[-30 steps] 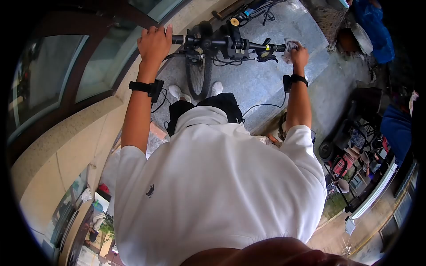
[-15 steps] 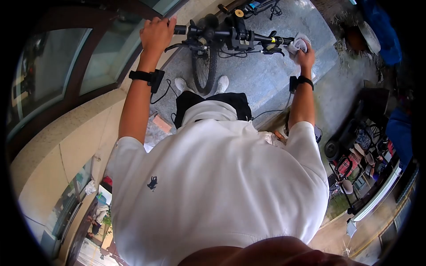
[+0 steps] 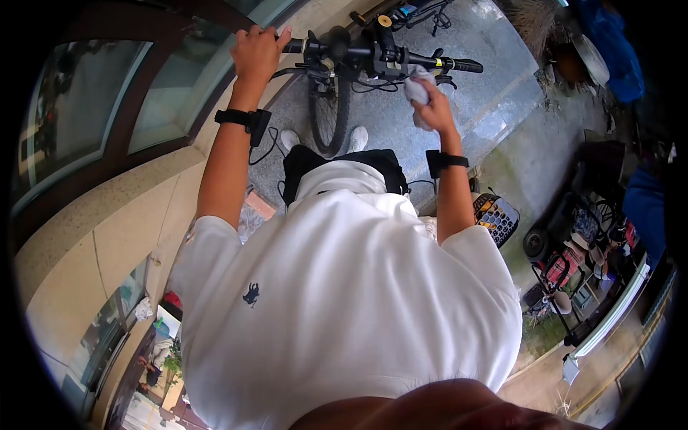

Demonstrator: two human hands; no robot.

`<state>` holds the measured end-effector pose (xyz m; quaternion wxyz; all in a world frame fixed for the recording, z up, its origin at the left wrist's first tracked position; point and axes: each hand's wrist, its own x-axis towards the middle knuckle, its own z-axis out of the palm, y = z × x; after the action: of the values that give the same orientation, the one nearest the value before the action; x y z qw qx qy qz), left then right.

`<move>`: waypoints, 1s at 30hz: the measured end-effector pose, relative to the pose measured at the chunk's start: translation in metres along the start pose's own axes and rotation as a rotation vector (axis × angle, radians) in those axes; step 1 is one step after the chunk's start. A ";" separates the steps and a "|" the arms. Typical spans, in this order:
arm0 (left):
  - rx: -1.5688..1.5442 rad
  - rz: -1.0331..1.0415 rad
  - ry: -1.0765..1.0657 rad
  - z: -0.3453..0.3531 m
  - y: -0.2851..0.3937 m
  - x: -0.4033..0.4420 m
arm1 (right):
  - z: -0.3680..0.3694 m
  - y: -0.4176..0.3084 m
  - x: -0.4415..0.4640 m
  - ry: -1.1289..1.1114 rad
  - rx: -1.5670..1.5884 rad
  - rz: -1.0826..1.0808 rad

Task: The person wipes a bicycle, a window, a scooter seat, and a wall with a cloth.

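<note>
Item one: handlebar (image 3: 466, 66), black, set crosswise above the front wheel (image 3: 328, 122), its right end free of our hands. Item two: pale cloth (image 3: 417, 86), bunched, at the bar's near side, inboard of the right brake lever (image 3: 448, 84); whether it touched the bar, we could not tell.

Handling, in our judgement: the bar called for a steady left hold, the cloth for a compact fold and light pressure, kept clear of cables and lever.

Left hand (image 3: 258, 57): grip curled over the left bar end, thumb apart from the fingers, arm reaching well forward. Right hand (image 3: 436, 111): grip closed on the cloth, which we pinched between thumb and fingers, elbow bent, forearm angled inward, wrist strap (image 3: 451, 162) below.
</note>
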<state>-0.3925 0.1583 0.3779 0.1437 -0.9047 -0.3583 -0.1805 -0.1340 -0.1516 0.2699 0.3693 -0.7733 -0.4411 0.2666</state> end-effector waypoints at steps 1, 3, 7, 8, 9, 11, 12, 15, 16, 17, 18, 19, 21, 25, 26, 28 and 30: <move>0.000 0.000 0.002 0.001 0.000 0.000 | 0.012 0.005 -0.005 -0.049 -0.087 -0.048; -0.019 0.000 0.011 -0.001 -0.002 -0.001 | 0.021 0.010 -0.011 0.032 -0.053 -0.036; -0.025 -0.004 -0.023 0.001 -0.004 -0.006 | -0.001 0.002 -0.011 0.332 0.024 0.072; -0.027 0.002 -0.001 0.004 -0.004 -0.005 | -0.008 -0.003 -0.009 0.406 -0.011 0.116; -0.028 0.009 0.023 0.006 -0.004 -0.004 | -0.014 -0.009 -0.004 0.403 -0.012 0.116; -0.034 0.010 0.017 0.005 -0.003 -0.004 | -0.020 -0.013 0.005 0.522 -0.075 0.241; -0.038 0.013 0.018 0.005 -0.004 -0.003 | -0.018 -0.014 0.011 0.470 -0.146 0.271; -0.009 0.001 -0.008 0.004 -0.004 -0.003 | 0.003 -0.021 0.022 0.514 -0.173 0.336; -0.009 0.004 -0.005 0.006 -0.005 -0.001 | 0.003 -0.023 0.020 0.487 -0.186 0.286; -0.027 0.002 0.002 0.009 -0.007 0.000 | 0.003 -0.024 0.020 0.492 -0.186 0.287; -0.048 0.002 0.007 0.011 -0.007 -0.001 | 0.003 -0.041 0.016 0.229 -0.340 0.267; -0.055 0.006 0.008 0.012 -0.007 -0.003 | 0.005 -0.054 0.012 -0.037 -0.489 0.244; -0.054 0.010 0.003 0.013 -0.007 -0.002 | 0.014 -0.052 0.005 -0.069 -0.507 0.177; -0.030 -0.010 -0.052 0.009 -0.007 -0.003 | 0.012 -0.029 0.002 0.298 -0.326 0.193; -0.023 -0.011 -0.069 0.010 -0.007 -0.004 | 0.006 -0.024 0.002 0.397 -0.298 0.223; -0.009 -0.016 -0.086 0.009 -0.007 -0.002 | 0.000 -0.019 0.006 0.491 -0.264 0.250; -0.033 -0.014 -0.056 0.006 -0.004 -0.002 | -0.004 -0.019 0.015 0.492 -0.276 0.342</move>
<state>-0.3957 0.1622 0.3721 0.1175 -0.9090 -0.3656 -0.1619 -0.1331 -0.1333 0.2860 0.3066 -0.9200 -0.2344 0.0677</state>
